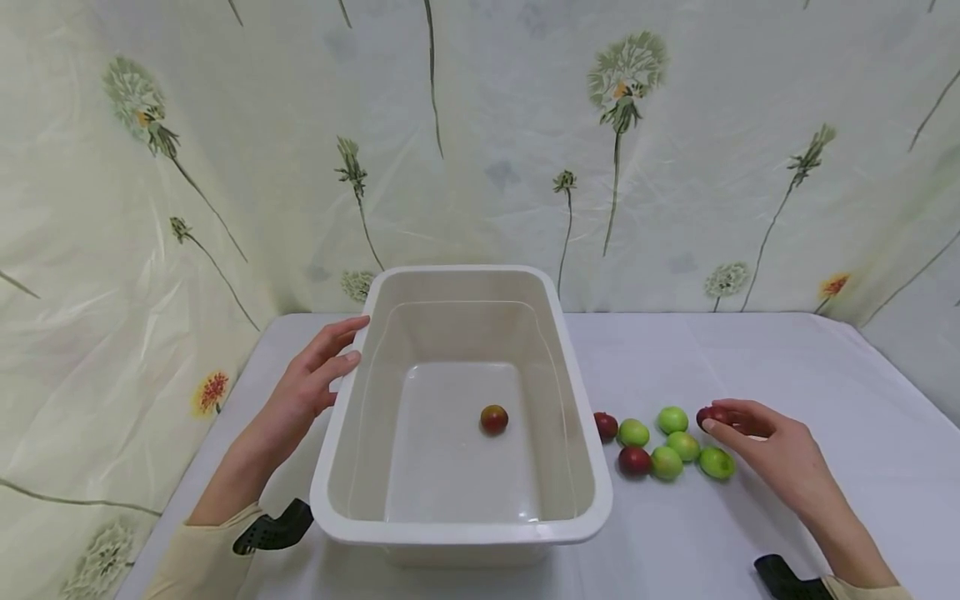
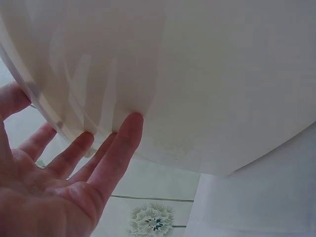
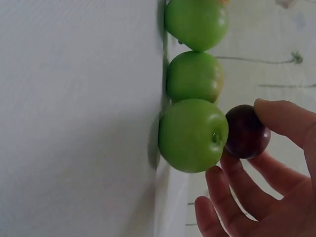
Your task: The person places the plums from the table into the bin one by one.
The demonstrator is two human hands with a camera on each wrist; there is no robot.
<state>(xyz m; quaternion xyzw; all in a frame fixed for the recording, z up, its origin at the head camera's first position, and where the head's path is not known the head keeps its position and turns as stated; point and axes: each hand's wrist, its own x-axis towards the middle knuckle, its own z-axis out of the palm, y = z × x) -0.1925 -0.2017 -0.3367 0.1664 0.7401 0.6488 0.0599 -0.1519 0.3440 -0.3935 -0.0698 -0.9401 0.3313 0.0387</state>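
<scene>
left hand: the left hand [image 1: 311,385] rests flat against the outer left wall of the tub [image 1: 341,467], near the far corner; fingers straight, holding nothing. In the left wrist view the fingertips [image 2: 129,123] touch the wall just under the rim, palm open.
right hand: the right hand [image 1: 772,450] sits on the table at the right end of the fruit group; thumb and fingertips pinch a dark red fruit [image 1: 711,416]. The right wrist view shows that fruit [image 3: 247,131] between thumb and fingers, just beside a green fruit [image 3: 193,135]; cannot tell whether it is off the cloth.
tub: white plastic, rectangular, upright, centre of the table, long side running away from the person. A shallow layer of clear water seems to cover the bottom.
fruit in tub: one reddish fruit [image 1: 493,418] lies alone on the bottom, near the middle, well apart from the walls.
fruit on table: a loose cluster right of the tub, between the tub and the right hand. A red one [image 1: 606,427] lies just beside the tub wall, another red one [image 1: 634,460] nearer the person. Five green ones in all, close together, some touching; the rightmost [image 1: 717,462] lies just under the right fingers.
table: white cloth [image 1: 787,358] covers it.
backdrop: pale sheet with dandelion print [image 1: 622,75] hangs behind and along the left side.
sleeves: cream cuffs, with a dark strap mount [image 1: 273,527] at the left wrist and another [image 1: 787,577] at the right.
</scene>
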